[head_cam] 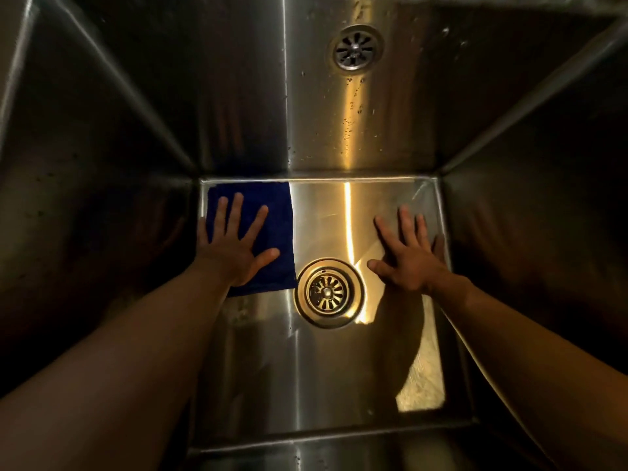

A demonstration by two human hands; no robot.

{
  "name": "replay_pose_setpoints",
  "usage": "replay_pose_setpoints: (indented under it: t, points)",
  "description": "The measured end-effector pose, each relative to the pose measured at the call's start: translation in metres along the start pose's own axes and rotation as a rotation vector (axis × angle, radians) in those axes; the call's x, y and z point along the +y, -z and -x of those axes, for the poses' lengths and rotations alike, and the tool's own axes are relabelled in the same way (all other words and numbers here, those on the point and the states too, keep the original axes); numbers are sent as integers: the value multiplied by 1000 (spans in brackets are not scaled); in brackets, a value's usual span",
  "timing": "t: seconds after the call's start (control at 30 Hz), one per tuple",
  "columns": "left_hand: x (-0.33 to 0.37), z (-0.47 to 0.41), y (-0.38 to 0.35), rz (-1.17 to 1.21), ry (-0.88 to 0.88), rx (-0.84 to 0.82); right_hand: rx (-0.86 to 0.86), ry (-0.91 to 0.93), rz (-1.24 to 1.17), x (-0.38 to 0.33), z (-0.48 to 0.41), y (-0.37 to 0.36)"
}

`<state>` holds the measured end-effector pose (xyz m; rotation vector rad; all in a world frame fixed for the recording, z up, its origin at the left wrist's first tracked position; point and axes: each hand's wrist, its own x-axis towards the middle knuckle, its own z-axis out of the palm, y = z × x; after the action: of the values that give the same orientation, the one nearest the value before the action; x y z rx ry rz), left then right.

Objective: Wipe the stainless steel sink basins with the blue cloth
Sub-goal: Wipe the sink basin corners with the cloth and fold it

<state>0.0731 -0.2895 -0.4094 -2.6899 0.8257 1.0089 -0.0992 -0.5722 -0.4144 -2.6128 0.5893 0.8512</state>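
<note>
Down on the sink (339, 368) floor, left hand (234, 256) flat on blue cloth (278, 226) beside drain (328, 292), right hand (413, 263) spread over bare steel, both grips unclenched, fingers straight.

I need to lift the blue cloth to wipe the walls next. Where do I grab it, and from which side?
Probably pinch the blue cloth by its right edge, coming from the drain strainer side. It lies flat under the open left hand, its far and left edges close against the basin walls; the right edge borders bare steel.
</note>
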Motion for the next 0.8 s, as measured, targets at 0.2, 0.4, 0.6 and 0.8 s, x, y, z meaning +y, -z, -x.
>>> replay_pose_setpoints:
  t: [0.2, 0.4, 0.6, 0.8]
  points:
    - [0, 37, -21, -1, 48, -112, -67, -15, 7, -1, -2, 1]
    - [8, 77, -40, -8, 54, -267, -86, -29, 17, -3, -2, 2]
    - [29, 113, -54, -136, 94, -436, -108, -40, 28, -7, 0, 5]
    - [49, 147, -78, -175, 148, -578, -114, -41, 13, -7, 0, 4]
